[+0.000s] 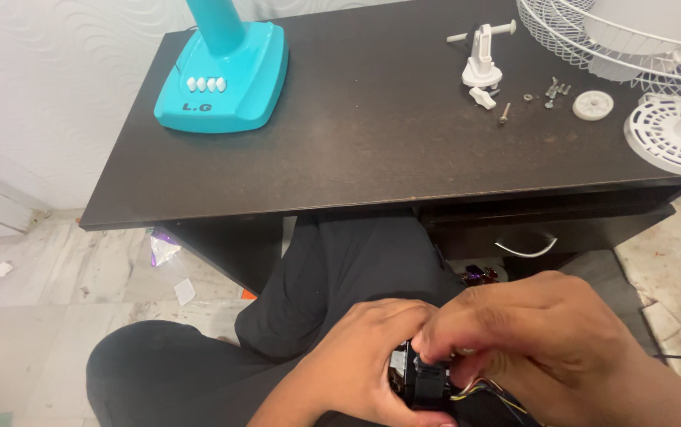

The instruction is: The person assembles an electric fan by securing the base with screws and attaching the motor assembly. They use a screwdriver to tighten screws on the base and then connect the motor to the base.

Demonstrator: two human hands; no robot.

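My left hand and my right hand meet over my lap, below the desk's front edge. Both are closed around a small black part with thin coloured wires trailing to the right. My right fingers pinch its top while my left hand cups it from the left. Most of the part is hidden by my fingers.
A dark desk carries a turquoise fan base at the back left, a white plastic fan piece, loose screws, a white round cap, a white fan grille and a white round housing. A drawer handle sits under the desk.
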